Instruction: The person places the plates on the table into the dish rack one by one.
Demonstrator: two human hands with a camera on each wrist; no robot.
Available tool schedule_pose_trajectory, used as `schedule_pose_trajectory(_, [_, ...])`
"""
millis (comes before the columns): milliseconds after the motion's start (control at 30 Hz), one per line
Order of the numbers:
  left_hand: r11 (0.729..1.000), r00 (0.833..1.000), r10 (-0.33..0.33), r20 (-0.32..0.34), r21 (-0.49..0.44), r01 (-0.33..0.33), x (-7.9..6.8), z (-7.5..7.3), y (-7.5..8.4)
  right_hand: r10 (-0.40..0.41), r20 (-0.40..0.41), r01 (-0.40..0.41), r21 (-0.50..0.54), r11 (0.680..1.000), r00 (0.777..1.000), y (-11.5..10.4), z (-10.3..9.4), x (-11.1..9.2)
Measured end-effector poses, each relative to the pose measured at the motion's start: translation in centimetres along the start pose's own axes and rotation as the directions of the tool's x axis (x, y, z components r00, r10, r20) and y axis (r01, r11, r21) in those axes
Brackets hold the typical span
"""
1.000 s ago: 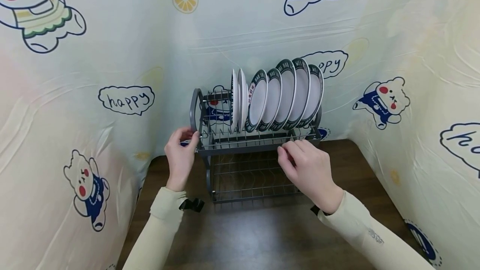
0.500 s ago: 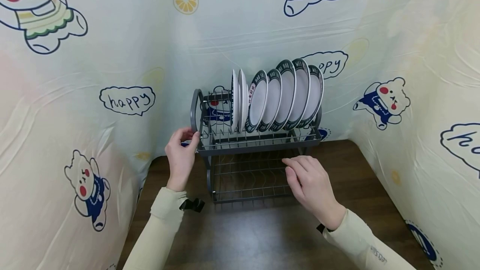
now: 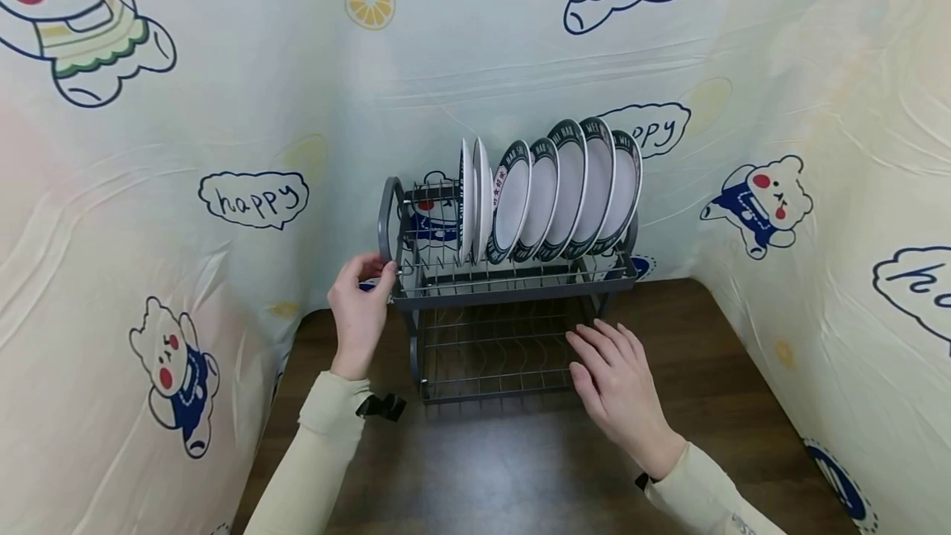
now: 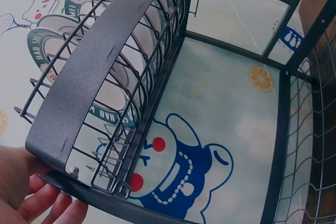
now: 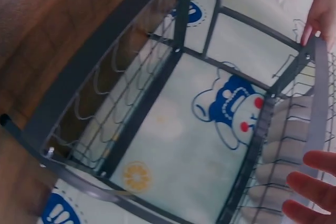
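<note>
A dark grey two-tier dish rack stands on the brown table. Several white plates with dark green lettered rims stand on edge in its upper tier, two of them nearly edge-on at the left. My left hand holds the upper tier's left end; in the left wrist view its fingers curl under the frame, the thumb side above. My right hand hovers in front of the lower tier's right part, its fingers spread and relaxed, holding nothing. The rack's right front leg is partly hidden behind it.
Bare wire shelving makes up the lower tier. The brown table reaches toward me. A pale printed cloth with bears and orange slices hangs around the back and sides.
My right hand has come down and away from the upper tier's front bar, and its curled fingers have straightened. My left hand, the rack and the plates stay where they were.
</note>
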State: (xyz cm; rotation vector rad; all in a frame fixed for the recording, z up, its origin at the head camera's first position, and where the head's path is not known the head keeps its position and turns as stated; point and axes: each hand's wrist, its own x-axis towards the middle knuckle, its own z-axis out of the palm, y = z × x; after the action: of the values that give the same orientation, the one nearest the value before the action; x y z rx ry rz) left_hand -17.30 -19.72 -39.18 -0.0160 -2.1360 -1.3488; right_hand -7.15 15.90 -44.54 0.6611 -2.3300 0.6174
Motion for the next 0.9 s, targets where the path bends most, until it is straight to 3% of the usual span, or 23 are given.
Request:
schedule_pose_trajectory(533, [1.000, 1.000, 0.010, -0.001, -0.008, -0.010, 0.0, 0.0, 0.0, 0.093, 0.064, -0.086, -0.103, 0.991, 0.994, 1.5, 2.7, -3.3])
schedule_pose_trajectory(900, [1.000, 1.000, -0.002, 0.006, -0.019, 0.003, 0.1, -0.1, 0.0, 0.195, 0.173, -0.163, -0.184, 0.969, 0.965, 1.9, 3.2, -4.6])
